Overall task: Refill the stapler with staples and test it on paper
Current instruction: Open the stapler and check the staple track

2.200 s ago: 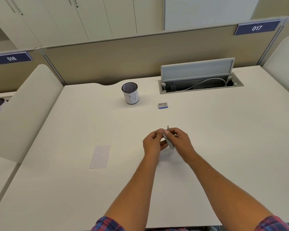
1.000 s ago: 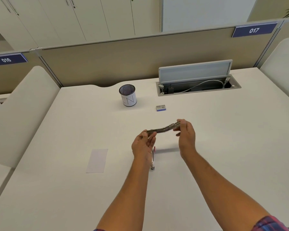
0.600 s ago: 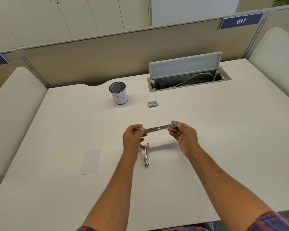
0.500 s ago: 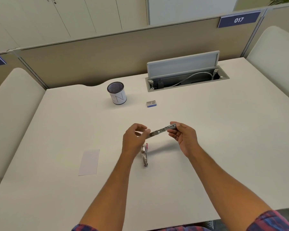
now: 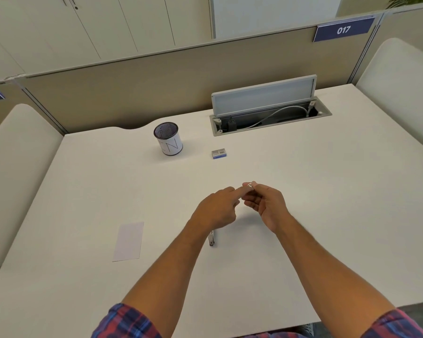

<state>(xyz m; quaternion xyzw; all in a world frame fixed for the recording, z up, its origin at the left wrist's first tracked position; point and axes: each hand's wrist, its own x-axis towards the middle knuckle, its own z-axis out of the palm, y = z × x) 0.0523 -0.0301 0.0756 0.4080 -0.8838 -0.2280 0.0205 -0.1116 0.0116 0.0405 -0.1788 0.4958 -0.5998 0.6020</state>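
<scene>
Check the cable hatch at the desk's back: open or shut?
Open. The cable hatch's lid stands raised, exposing a grey cable in the recess.

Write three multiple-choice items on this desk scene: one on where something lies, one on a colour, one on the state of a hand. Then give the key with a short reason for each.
1. Where does the sheet of paper lie?
A. on the desk, to the left of the left arm
B. under the pen cup
C. inside the cable tray

2. What colour is the edge of the small staple box facing the camera?
A. green
B. blue
C. orange

3. What is the right hand doing?
A. lying flat on the desk
B. gripping the pen cup
C. pinching a small metal piece at its fingertips

Key: 1 A, the paper lies flat on the desk, left of the arm. 2 B, a blue strip runs along the box's near side. 3 C, the small metal piece shows between thumb and finger, with the left hand pointing a finger at it.
</scene>
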